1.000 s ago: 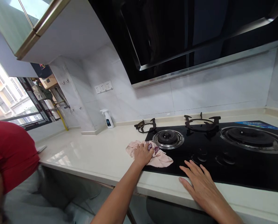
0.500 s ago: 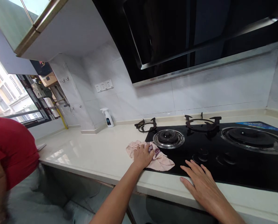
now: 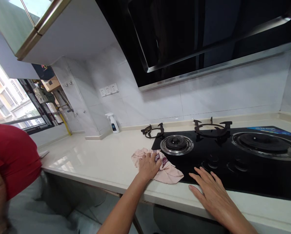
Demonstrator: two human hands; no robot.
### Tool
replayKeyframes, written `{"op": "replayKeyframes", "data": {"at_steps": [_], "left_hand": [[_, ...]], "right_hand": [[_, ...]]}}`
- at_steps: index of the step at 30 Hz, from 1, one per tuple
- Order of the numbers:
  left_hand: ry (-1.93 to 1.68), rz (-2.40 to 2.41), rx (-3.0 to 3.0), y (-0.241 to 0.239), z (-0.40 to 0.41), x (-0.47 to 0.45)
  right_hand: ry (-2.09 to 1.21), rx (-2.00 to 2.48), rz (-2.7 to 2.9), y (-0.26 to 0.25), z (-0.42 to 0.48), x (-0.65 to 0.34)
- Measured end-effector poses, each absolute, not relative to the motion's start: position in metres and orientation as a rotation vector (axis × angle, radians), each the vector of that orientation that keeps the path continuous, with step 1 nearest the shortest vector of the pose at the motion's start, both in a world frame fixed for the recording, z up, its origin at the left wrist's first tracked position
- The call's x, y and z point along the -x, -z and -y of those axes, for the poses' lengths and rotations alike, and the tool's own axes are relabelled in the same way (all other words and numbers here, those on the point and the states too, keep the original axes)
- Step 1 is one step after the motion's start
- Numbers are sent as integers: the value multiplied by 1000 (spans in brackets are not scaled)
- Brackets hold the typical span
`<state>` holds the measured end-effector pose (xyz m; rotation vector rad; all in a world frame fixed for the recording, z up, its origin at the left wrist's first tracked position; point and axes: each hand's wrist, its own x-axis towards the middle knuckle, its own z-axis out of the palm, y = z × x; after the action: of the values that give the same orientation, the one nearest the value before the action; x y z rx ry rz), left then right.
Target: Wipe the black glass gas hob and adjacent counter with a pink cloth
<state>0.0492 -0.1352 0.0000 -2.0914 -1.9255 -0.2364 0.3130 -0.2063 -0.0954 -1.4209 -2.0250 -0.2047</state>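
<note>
My left hand point(image 3: 149, 166) presses down on a pale pink cloth point(image 3: 168, 174) with a dark purple print, its fingers bent over the fabric. The cloth lies bunched across the front left corner of the black glass stove point(image 3: 257, 180) and the white counter. My right hand point(image 3: 210, 191) rests at the stove's front edge with fingers spread, holding nothing, just in front of a control knob point(image 3: 211, 161). Behind the cloth is the left burner point(image 3: 176, 145), with its pot support lifted off.
Two pot supports, a small one point(image 3: 149, 132) and a larger one point(image 3: 212, 130), sit along the back. A white spray bottle point(image 3: 114, 124) stands by the wall. The range hood point(image 3: 184, 35) hangs overhead. A person in a red shirt point(image 3: 13, 156) bends at the left.
My left hand and the cloth have shifted slightly toward the counter's front edge. My right hand stays in place.
</note>
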Motion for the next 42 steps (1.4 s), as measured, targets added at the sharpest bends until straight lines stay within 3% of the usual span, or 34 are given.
{"op": "replayKeyframes", "data": {"at_steps": [42], "left_hand": [[322, 1944, 2044, 4, 148, -51]], "right_hand": [[249, 1364, 2035, 90, 214, -316]]}}
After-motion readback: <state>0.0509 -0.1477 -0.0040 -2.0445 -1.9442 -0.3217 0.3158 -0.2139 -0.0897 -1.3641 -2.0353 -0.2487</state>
